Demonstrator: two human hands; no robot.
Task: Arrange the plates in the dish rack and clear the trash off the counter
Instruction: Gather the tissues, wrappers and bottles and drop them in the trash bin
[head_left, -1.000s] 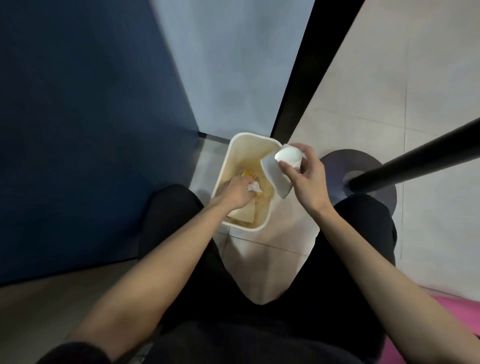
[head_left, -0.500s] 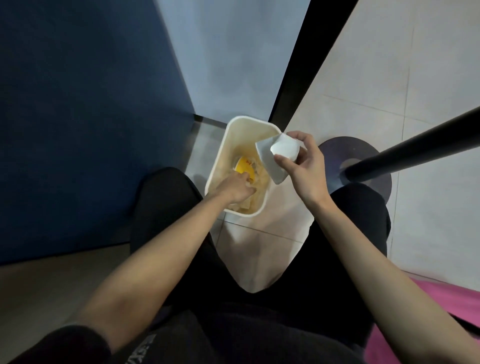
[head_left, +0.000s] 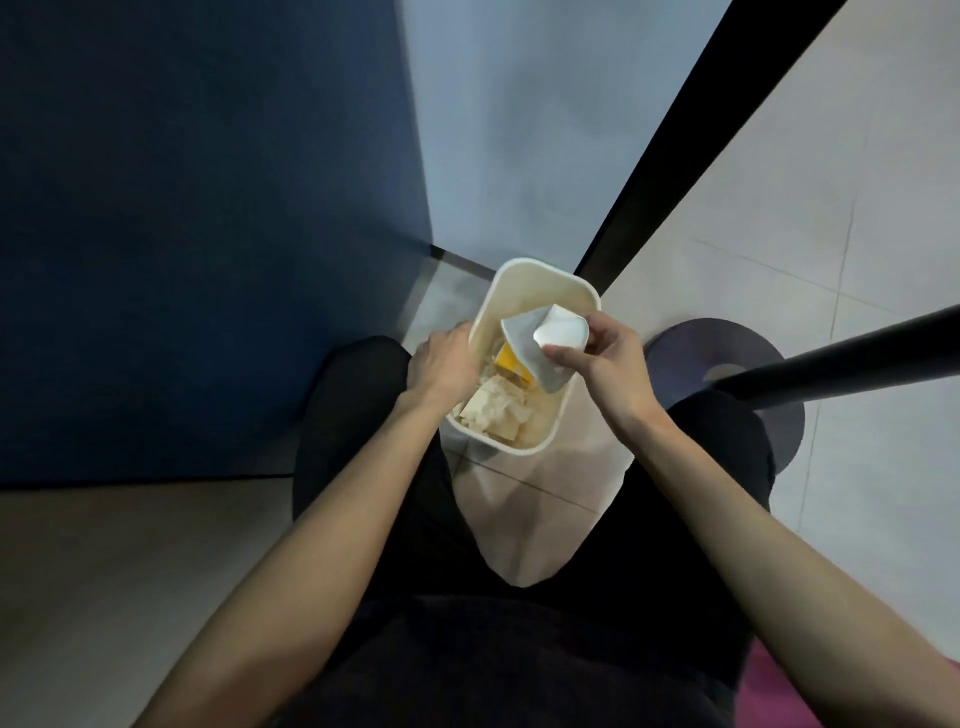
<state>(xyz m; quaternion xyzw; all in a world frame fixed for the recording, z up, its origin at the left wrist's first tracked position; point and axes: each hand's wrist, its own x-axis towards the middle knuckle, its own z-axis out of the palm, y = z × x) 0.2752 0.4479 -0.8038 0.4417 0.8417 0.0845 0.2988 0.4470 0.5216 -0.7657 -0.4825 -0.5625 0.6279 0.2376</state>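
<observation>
A cream waste bin (head_left: 537, 444) stands on the tiled floor in front of my knees. Inside it lie a yellow carton (head_left: 508, 362) and crumpled pale tissues (head_left: 496, 410). My right hand (head_left: 608, 364) pinches a piece of white paper trash (head_left: 558, 332), a crushed cup shape with a flat sheet hanging under it, right over the bin's opening. My left hand (head_left: 444, 361) sits at the bin's left rim with its back towards me. Nothing shows in it, and its fingertips are partly hidden behind the rim.
A dark blue panel (head_left: 208, 234) rises on the left, close to the bin. A black pole (head_left: 841, 358) on a round dark base (head_left: 727, 345) stands just right of my right hand. A black strip (head_left: 670, 156) runs up behind the bin. Something pink (head_left: 924, 696) lies at bottom right.
My left hand let go of a small crumpled tissue inside the bin and drew back to the left rim. My right hand moved the white paper trash further over the opening.
</observation>
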